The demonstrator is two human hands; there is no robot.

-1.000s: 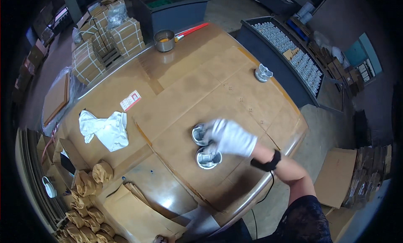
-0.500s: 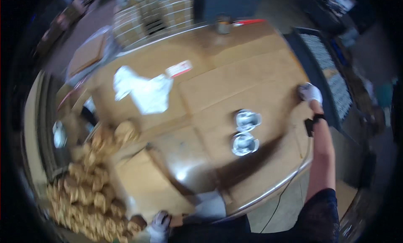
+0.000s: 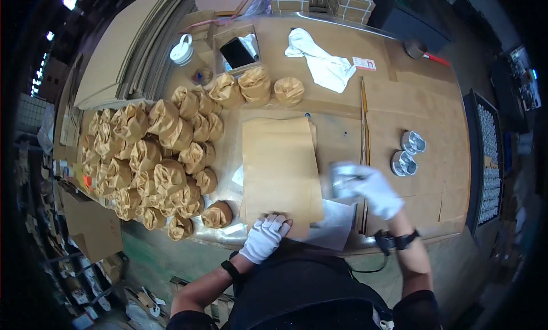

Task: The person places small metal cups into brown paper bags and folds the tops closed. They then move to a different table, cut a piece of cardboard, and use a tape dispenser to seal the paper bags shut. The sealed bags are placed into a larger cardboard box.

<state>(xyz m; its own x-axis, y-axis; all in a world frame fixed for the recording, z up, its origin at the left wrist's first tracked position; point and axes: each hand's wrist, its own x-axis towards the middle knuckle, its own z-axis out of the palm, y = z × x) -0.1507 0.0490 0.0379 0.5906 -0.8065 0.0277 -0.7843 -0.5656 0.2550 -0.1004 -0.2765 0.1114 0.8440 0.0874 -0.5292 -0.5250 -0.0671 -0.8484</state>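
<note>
A stack of brown kraft paper sheets [image 3: 279, 164] lies in front of me on the table. At its near edge, my left hand [image 3: 265, 236], in a white glove, has its fingers curled over the paper. My gloved right hand [image 3: 377, 192] is closed round a silver metal piston [image 3: 343, 179], smeared by motion, just right of the stack. Two more metal pistons [image 3: 413, 142] [image 3: 404, 163] stand close together on the cardboard farther right. Crumpled brown paper-wrapped bundles [image 3: 169, 176] crowd the table's left side, one of them near my left hand.
A white cloth [image 3: 322, 59] and a small red-and-white card [image 3: 364, 63] lie at the back. A box with a dark phone [image 3: 236, 53], a white-lidded bottle [image 3: 182, 51] and stacked cardboard [image 3: 131, 50] stand back left. A dark tray of metal parts [image 3: 488, 159] stands beyond the right edge.
My right hand has come from the table's right edge to beside the paper stack, carrying the piston. My left hand stays at the paper's near edge. The view has swung left.
</note>
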